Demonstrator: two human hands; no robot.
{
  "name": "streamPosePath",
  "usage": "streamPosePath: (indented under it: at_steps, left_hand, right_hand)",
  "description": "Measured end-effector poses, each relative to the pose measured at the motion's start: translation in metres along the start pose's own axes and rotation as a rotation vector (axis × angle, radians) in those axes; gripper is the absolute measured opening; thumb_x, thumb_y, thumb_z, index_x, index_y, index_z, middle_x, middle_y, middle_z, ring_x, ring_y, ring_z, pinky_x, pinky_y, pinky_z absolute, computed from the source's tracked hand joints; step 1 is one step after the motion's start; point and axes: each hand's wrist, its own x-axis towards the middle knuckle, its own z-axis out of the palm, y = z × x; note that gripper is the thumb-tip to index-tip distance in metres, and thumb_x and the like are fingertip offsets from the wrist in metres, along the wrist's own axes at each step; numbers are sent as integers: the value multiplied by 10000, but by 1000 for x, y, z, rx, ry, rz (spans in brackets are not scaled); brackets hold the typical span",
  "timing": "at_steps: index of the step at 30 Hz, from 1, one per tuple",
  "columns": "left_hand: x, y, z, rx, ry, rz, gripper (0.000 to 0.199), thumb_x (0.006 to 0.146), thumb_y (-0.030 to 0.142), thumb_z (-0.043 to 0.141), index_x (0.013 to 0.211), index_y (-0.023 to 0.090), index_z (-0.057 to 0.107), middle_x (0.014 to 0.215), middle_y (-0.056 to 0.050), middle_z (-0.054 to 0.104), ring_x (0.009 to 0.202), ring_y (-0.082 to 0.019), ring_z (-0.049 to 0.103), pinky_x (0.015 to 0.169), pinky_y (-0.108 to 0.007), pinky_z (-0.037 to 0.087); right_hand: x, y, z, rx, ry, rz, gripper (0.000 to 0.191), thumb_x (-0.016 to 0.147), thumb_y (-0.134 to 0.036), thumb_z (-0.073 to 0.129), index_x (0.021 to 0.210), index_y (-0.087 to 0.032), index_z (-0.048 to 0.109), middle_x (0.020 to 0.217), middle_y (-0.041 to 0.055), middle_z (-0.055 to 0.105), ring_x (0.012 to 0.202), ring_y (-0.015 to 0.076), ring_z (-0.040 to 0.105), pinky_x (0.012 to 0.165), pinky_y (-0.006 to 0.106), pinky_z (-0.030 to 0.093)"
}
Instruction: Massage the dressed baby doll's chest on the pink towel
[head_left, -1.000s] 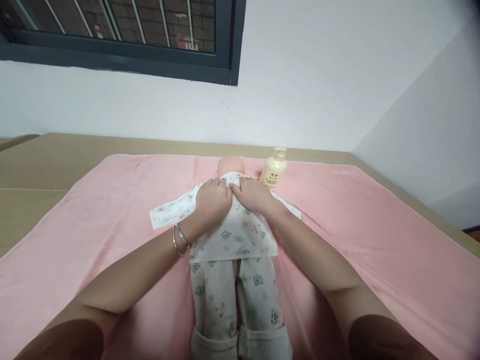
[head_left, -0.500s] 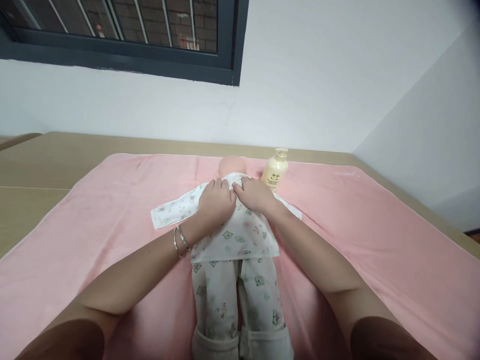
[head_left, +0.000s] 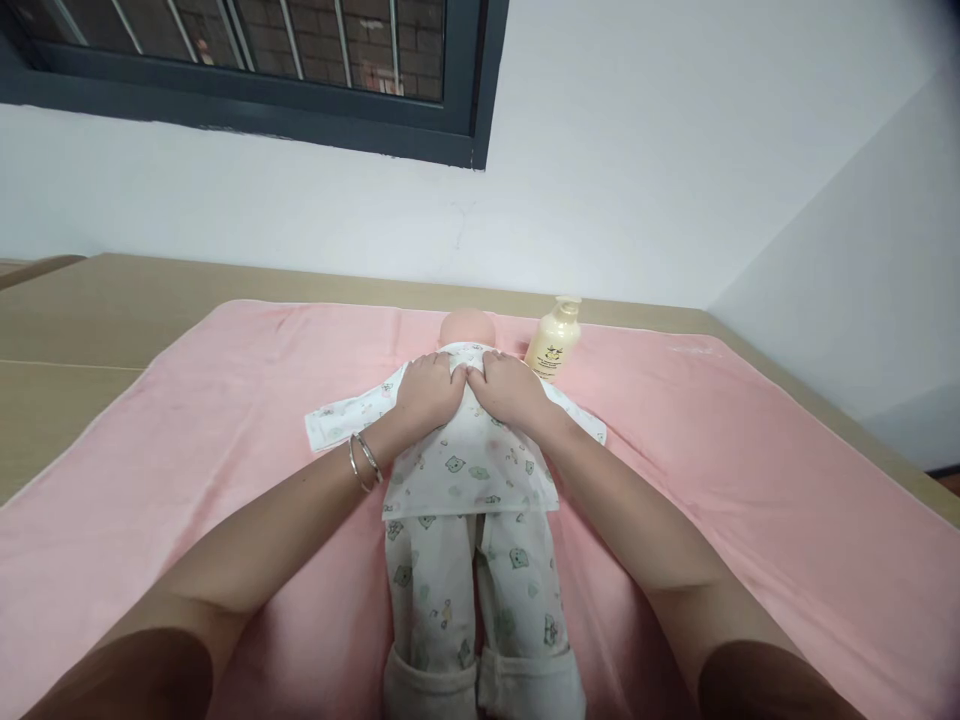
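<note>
A baby doll lies stretched out in front of me, its bald head [head_left: 467,327] at the far end. It wears a white printed top [head_left: 472,470] with the sleeves spread sideways, and matching trousers [head_left: 442,590] with turned-up cuffs. My left hand [head_left: 432,390], with two silver bangles at the wrist, rests flat on the left side of the upper body. On the right side of the upper body lies my right hand [head_left: 510,388], also flat. The thumbs nearly meet at the middle. Both palms press on the cloth, and neither hand grips anything.
Beyond my right hand, a cream pump bottle [head_left: 553,342] stands beside the doll. A pink blanket [head_left: 750,470] lies under everything on a wooden table [head_left: 67,310]. A white wall [head_left: 615,180] and a dark-framed barred window [head_left: 300,110] rise behind it.
My left hand has shifted slightly up and its thumb lies nearer the right thumb. The whole view has moved a little; doll and bottle stay in place.
</note>
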Motion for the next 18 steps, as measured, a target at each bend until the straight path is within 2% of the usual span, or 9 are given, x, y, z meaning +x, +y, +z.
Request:
streamPosePath:
  at_steps: [6, 9, 12, 16, 18]
  left_hand:
    - [-10, 7, -5, 81, -7, -10, 427, 1011, 313, 304, 1158, 73, 626, 1211, -194, 678, 1137, -296, 623, 1005, -413, 460]
    - [-22, 16, -8, 192, 21, 9, 453, 1013, 319, 300, 1224, 51, 599, 1235, -216, 652, 1180, -335, 596, 1025, -450, 449]
    - [-22, 15, -12, 179, 14, 34, 438, 1003, 319, 319, 1221, 65, 603, 1235, -203, 655, 1199, -336, 588, 1017, -436, 460]
    - [-1, -3, -15, 11, -122, -31, 375, 973, 270, 324, 1073, 130, 657, 1168, -157, 707, 1101, -278, 652, 921, -370, 506]
    - [7, -10, -14, -41, -118, -39, 379, 972, 270, 315, 1006, 149, 672, 1119, -142, 730, 1026, -254, 680, 872, -348, 517]
  right_hand:
    - [1, 4, -1, 1, -11, -4, 448, 1041, -355, 324, 1216, -49, 601, 1250, 212, 672, 1196, 300, 612, 965, 341, 424]
    - [4, 12, -10, 55, -105, -30, 509, 1044, -407, 312, 1321, -49, 544, 1358, 227, 614, 1237, 318, 595, 956, 359, 439]
    - [0, 13, -15, 67, -184, -50, 580, 1056, -468, 270, 1414, -56, 468, 1442, 229, 551, 1293, 334, 555, 975, 389, 448]
    - [-19, -4, -10, -147, -80, -104, 538, 1060, -355, 266, 1393, 21, 458, 1391, 288, 553, 1321, 357, 506, 1076, 442, 387]
    - [-24, -11, -8, -196, -45, -153, 486, 1036, -281, 310, 1364, 35, 480, 1360, 298, 566, 1307, 358, 508, 1093, 442, 373]
